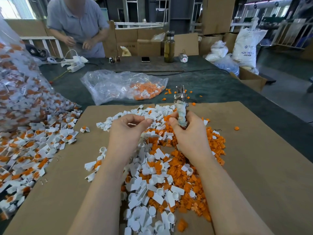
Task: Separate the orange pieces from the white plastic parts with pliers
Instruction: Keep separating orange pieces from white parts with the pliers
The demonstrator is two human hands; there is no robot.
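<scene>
Upright, pliers (180, 106) gripped by the right hand (188, 133), jaws pointing away; left hand (128, 131) pinching a white part (149, 118).

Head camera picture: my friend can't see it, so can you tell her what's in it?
A person's right hand grips cloth-wrapped pliers and pinches an orange piece, while the left hand pinches a white plastic part. Below them, a cardboard sheet holds a pile of white parts and orange pieces. Another person works across the table.
</scene>
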